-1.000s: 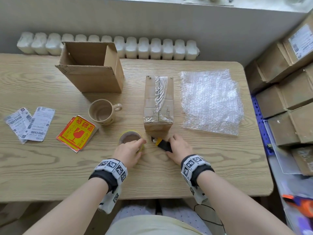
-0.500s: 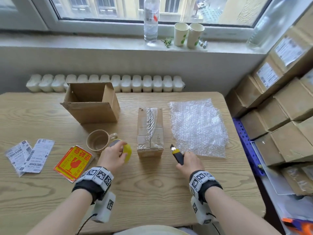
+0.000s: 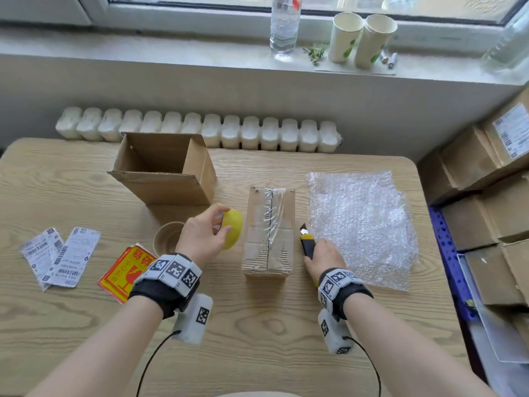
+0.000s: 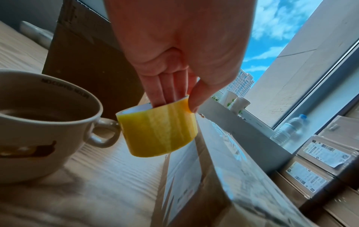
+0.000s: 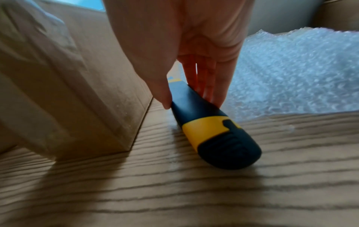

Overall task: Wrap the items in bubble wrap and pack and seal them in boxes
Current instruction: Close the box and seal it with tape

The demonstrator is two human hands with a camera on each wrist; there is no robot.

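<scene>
A taped-up cardboard box (image 3: 269, 233) (image 4: 213, 176) (image 5: 64, 86) lies in the middle of the wooden table. My left hand (image 3: 204, 234) (image 4: 174, 86) holds a yellow tape roll (image 3: 232, 225) (image 4: 158, 130) just left of that box, fingers inside the core and thumb outside. My right hand (image 3: 320, 255) (image 5: 192, 92) pinches a black and yellow utility knife (image 3: 307, 242) (image 5: 211, 130) on the table between the box and a sheet of bubble wrap (image 3: 360, 224) (image 5: 295, 73). A beige mug (image 3: 166, 237) (image 4: 42, 122) stands left of the tape roll.
An open, empty cardboard box (image 3: 166, 167) sits behind the mug. Shipping labels (image 3: 57, 257) and red-yellow fragile stickers (image 3: 126, 270) lie at the left. Stacked cartons (image 3: 486, 210) crowd the right side. A bottle (image 3: 284, 21) and paper cups (image 3: 360, 38) stand on the windowsill.
My left hand lifted the tape roll off the table and carried it up beside the box. My right hand slid the knife from the box's front to its right side.
</scene>
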